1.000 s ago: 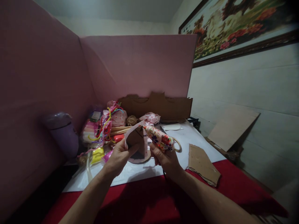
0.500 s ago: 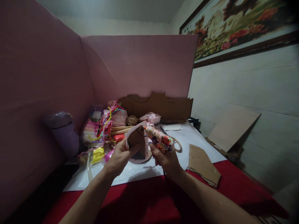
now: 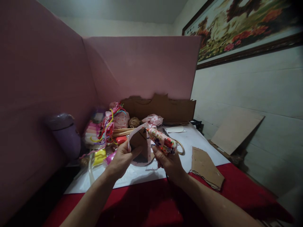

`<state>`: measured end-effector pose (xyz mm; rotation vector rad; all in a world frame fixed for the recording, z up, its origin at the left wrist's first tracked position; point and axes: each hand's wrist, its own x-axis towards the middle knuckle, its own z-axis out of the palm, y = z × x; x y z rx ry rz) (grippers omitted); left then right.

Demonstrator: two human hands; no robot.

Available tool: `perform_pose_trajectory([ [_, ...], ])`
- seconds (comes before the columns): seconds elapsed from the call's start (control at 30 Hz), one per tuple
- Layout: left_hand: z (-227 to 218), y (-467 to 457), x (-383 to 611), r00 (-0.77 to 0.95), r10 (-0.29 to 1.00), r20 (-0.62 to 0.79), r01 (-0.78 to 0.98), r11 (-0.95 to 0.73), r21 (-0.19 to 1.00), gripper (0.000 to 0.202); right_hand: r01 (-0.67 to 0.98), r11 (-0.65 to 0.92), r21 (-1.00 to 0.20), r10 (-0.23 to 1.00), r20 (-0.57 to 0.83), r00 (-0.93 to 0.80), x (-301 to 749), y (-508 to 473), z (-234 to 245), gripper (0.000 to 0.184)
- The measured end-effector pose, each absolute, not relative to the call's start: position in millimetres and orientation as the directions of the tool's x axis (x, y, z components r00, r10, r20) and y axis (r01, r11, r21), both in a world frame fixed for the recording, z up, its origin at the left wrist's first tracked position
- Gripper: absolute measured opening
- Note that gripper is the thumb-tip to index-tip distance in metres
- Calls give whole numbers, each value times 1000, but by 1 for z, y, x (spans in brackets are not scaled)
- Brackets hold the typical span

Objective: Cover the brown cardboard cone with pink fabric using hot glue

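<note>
My left hand (image 3: pixel 123 159) is closed on the left side of a brown cardboard piece (image 3: pixel 138 140) with pale pink cloth along its edge, held up over the table. In my right hand (image 3: pixel 168 162) is a glue gun (image 3: pixel 163 141) with a bright flower-patterned body, gripped by its handle. Its nozzle points up and left and meets, or nearly meets, the top right edge of the cardboard piece; whether they touch I cannot tell. The lower part of the handle is hidden by my fingers.
Pipe cleaners (image 3: pixel 110 126), wooden sticks (image 3: pixel 123 131), a twine ball (image 3: pixel 134 122) and pink cloth (image 3: pixel 153 119) lie behind my hands. Scissors with a gold-coloured handle (image 3: pixel 181 147) lie right of the glue gun. Cut cardboard (image 3: pixel 207 167) is at the right; a purple container (image 3: pixel 65 135) stands left.
Almost nothing has moved. The cardboard piece and the glue gun have shifted very slightly, with both hands keeping the same hold.
</note>
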<state>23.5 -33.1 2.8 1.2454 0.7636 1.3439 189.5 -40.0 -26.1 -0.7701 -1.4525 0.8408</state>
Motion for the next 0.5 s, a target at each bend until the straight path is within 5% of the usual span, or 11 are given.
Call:
perform_pose_trajectory([
  [0.5, 3, -32, 21, 157, 956, 248, -325, -187, 927, 29, 19, 614, -789, 788, 612, -60, 188, -39, -25, 23],
])
